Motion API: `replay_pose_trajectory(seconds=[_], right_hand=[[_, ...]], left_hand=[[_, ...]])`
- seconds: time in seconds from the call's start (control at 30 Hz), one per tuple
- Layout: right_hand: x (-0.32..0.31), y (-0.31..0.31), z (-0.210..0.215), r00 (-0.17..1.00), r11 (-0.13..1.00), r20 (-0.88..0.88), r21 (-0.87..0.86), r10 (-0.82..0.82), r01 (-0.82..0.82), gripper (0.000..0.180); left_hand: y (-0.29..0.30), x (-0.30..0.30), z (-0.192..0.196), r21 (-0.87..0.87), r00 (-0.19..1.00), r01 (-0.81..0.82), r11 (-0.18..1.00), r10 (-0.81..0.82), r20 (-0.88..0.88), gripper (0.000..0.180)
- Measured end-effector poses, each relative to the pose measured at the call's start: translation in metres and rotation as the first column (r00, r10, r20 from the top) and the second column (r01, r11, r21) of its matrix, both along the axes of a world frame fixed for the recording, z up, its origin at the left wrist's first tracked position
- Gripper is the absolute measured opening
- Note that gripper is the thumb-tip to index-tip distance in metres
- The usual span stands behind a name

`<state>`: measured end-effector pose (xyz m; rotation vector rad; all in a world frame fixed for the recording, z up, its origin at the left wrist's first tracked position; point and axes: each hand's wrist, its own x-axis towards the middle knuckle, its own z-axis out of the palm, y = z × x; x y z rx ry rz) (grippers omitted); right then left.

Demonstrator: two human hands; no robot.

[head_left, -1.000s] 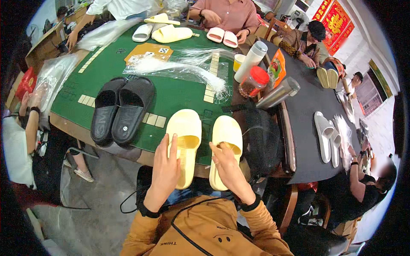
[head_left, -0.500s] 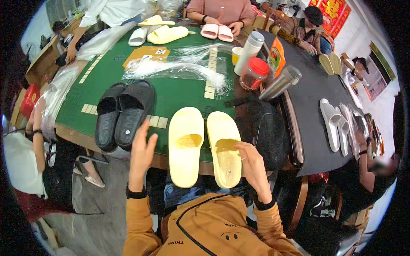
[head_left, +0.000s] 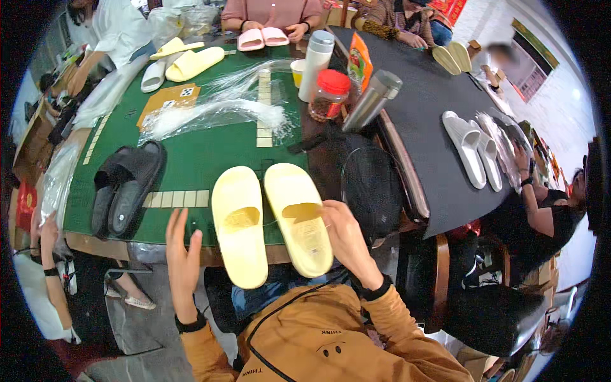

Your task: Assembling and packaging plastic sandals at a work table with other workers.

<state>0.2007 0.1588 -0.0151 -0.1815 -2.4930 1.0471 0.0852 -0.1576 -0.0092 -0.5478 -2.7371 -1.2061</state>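
Observation:
Two pale yellow slippers lie side by side at the near table edge, heels toward me: a left slipper [head_left: 240,191] and a right slipper [head_left: 294,188]. A thin clear strand seems to run between them. My right hand [head_left: 349,240] has its fingers bent at the right slipper's outer side, by the strap opening. Spread and holding nothing, my left hand [head_left: 183,254] hovers left of the yellow pair, near the table edge. Beyond it sits a pair of black slippers [head_left: 130,184] on the green table mat [head_left: 191,159].
Clear plastic bags [head_left: 210,121] lie mid-table. Behind them are a red-lidded jar [head_left: 328,95], a white bottle [head_left: 316,63] and a steel flask [head_left: 374,99]. A black bag [head_left: 372,178] sits right of my right hand. White slippers [head_left: 468,149] lie on the dark table; other people work around.
The view has shifted, so the table contents appear farther left. The yellow slippers are now slightly tilted, heels toward the right. My right hand stays at the right slipper; my left stays spread.

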Motion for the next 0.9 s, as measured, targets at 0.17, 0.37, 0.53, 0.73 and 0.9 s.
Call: replay_pose_trajectory(seconds=[0.17,0.37,0.53,0.73,0.9], right_hand=[[0.002,-0.019,0.010,0.982,0.970,-0.005,-0.150,0.190,-0.189,0.020],[0.002,-0.013,0.013,0.983,0.971,0.002,-0.151,0.186,-0.183,0.028],[0.003,-0.010,0.010,0.985,0.979,-0.010,-0.113,0.170,-0.170,0.025],[0.000,-0.007,0.016,0.991,0.995,-0.120,-0.074,0.051,-0.060,0.023],[0.009,-0.018,0.036,0.936,0.975,-0.276,0.029,0.218,-0.218,0.041]], left_hand=[[0.035,0.031,-0.008,0.007,0.994,0.112,0.994,-0.112,-0.017,0.063],[0.045,0.035,-0.013,-0.029,0.991,0.118,0.993,-0.119,-0.058,0.070],[0.053,0.037,-0.020,-0.001,0.990,0.109,0.994,-0.109,-0.086,0.075],[0.065,0.042,-0.013,0.039,0.972,0.235,0.971,-0.234,-0.020,0.078],[0.068,0.043,-0.012,0.025,0.974,0.200,0.979,-0.197,-0.110,0.071]])
